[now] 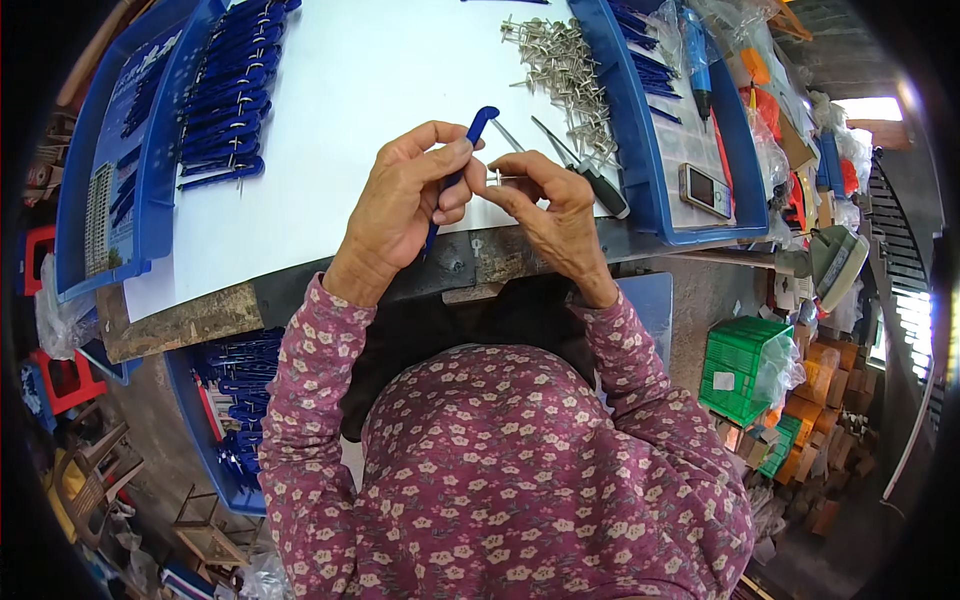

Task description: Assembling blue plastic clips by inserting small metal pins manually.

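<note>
My left hand [400,195] is closed around a slim dark blue plastic piece [482,122] with a curved, hooked end, held upright over the table's near edge. Close beside it, my right hand [550,205] pinches a small silvery metal pin [496,178] between thumb and fingertips. The pin looks like those in the pile of flat-headed metal pins [565,70] beyond my right hand. Just past my right fingers lies a tool with a dark handle [607,192] and metal shaft. Similar blue pieces [230,95] lie stacked in a row at the far left, with metal parts showing at their ends.
White sheeting [370,90] covers the worktable. Blue trays [160,190] stand at both sides; the right tray [655,190] holds a mobile phone [704,190] and a blue power screwdriver [695,60]. Below left, another blue bin [190,420] holds blue pieces. A green crate [735,370] stands lower right.
</note>
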`<state>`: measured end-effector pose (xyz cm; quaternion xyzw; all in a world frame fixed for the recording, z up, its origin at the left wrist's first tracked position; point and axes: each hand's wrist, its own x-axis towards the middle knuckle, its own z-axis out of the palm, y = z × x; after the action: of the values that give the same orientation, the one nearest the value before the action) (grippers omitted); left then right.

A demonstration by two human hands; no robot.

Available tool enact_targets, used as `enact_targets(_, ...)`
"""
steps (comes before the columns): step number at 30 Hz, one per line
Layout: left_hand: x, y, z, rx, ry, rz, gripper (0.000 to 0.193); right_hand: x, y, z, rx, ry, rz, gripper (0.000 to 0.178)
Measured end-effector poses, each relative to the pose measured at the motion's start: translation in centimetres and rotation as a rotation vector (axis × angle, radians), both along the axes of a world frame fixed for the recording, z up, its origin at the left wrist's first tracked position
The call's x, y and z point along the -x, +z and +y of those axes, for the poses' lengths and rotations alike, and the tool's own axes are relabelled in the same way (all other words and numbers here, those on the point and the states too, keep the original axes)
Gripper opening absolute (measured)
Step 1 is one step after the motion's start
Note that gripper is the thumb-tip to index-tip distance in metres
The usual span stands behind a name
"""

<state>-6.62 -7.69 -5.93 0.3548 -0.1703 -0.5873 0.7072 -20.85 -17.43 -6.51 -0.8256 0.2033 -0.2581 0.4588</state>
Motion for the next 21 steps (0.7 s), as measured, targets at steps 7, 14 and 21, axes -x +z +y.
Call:
enact_targets(7, 0.4, -0.7, -0.2, 0.036, -0.097, 0.154, 0.015, 0.7, 1.0, -0.3, -0.524, 0.016, -0.005, 0.016)
enact_targets(14, 1.1, -1.6, -0.8, 0.002, -0.083, 0.257, 0.015, -0.4, 0.6, 1.2, -0.492, -0.056, -0.175, 0.025)
enact_targets(21, 0.7, -2.1, -0.9, 0.02, -0.119, 0.371, 0.02, -0.3, 0.8, 0.4, -0.553, -0.085, -0.215, 0.039)
